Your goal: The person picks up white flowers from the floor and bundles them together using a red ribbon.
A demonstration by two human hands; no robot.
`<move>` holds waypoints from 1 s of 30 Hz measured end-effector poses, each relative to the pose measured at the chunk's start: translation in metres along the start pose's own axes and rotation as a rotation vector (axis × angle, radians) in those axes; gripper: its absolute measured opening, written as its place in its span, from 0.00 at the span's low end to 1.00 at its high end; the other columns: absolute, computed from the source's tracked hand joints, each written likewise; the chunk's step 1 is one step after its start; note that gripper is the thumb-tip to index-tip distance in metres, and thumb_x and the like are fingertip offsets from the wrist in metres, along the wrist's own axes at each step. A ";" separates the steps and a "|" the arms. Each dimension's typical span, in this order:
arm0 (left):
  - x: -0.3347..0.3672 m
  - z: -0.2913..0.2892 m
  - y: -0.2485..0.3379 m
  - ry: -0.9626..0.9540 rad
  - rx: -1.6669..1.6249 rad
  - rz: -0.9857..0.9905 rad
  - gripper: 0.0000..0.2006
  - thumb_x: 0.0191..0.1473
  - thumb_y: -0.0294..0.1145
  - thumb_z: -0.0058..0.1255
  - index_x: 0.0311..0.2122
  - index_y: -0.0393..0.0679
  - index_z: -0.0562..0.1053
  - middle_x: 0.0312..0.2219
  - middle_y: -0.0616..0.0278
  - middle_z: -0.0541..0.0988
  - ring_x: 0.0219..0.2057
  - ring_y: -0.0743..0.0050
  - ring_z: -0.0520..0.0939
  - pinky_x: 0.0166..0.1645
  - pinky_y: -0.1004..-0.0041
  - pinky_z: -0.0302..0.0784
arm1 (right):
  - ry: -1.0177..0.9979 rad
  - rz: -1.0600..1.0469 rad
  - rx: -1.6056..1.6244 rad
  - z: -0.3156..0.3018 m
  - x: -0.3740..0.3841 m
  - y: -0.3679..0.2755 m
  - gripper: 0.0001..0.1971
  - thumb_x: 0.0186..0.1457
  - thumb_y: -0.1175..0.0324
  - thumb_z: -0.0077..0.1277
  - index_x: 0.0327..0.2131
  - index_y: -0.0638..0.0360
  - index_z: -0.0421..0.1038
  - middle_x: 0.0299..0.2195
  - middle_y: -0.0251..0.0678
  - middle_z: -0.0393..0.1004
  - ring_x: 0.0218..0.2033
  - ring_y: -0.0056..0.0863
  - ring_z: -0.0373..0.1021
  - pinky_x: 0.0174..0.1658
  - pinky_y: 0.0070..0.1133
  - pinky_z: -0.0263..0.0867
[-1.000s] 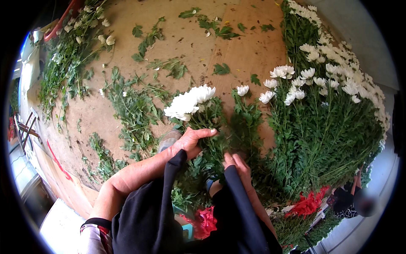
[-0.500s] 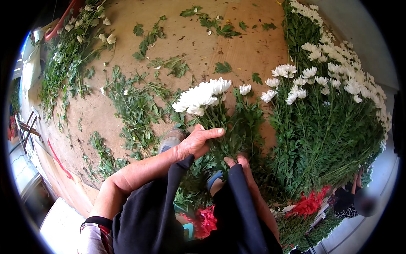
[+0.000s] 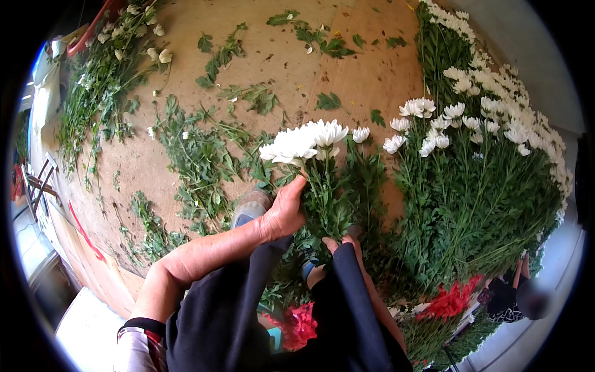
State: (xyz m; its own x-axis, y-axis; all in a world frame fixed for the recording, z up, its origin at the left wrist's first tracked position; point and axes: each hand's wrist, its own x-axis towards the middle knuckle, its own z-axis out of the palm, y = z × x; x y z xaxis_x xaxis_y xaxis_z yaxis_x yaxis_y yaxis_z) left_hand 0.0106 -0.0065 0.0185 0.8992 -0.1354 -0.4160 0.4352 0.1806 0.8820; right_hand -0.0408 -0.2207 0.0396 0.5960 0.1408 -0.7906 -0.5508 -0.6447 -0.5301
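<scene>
From my end, the brown ground (image 3: 372, 74) across the upper middle of the frame looks matt and dry, wood board or cardboard, I can't tell which. The black garment (image 3: 211, 316) at lower centre reads to me as soft, matt cloth, like the pale sleeve (image 3: 131, 347) at lower left. The red material (image 3: 299, 325) at bottom centre is crinkled and slightly shiny. I'd call the curved red rim (image 3: 93, 34) at upper left smooth plastic. Mid-frame, the white flowers (image 3: 304, 142) look smooth, their leaves (image 3: 325, 204) rougher.
</scene>
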 end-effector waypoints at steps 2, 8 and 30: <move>-0.002 0.001 -0.010 -0.064 0.419 0.125 0.18 0.57 0.24 0.48 0.53 0.36 0.68 0.51 0.55 0.76 0.53 0.66 0.76 0.58 0.70 0.69 | 0.057 -0.001 0.040 0.001 0.000 0.010 0.11 0.52 0.70 0.58 0.37 0.67 0.72 0.29 0.38 0.75 0.31 0.25 0.70 0.35 0.22 0.67; -0.008 0.029 -0.001 -0.312 -0.590 -0.256 0.26 0.64 0.47 0.42 0.58 0.39 0.63 0.49 0.62 0.74 0.49 0.74 0.74 0.56 0.71 0.70 | 0.142 -0.205 0.621 0.016 -0.002 0.057 0.15 0.54 0.72 0.54 0.47 0.62 0.72 0.37 0.38 0.77 0.35 0.27 0.74 0.38 0.22 0.69; -0.016 0.025 -0.020 -0.535 -0.215 -0.172 0.22 0.50 0.34 0.59 0.51 0.39 0.72 0.43 0.60 0.78 0.44 0.72 0.75 0.52 0.67 0.71 | 0.122 -0.673 0.026 -0.067 -0.022 -0.098 0.49 0.39 0.46 0.69 0.58 0.67 0.57 0.52 0.45 0.67 0.54 0.39 0.65 0.56 0.32 0.61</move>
State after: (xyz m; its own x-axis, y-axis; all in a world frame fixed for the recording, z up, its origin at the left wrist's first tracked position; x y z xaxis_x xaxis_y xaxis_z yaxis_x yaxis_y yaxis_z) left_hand -0.0137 -0.0322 0.0130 0.6919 -0.6419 -0.3305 0.6221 0.2978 0.7241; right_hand 0.0393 -0.2104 0.1294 0.8745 0.4174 -0.2471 -0.0507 -0.4280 -0.9024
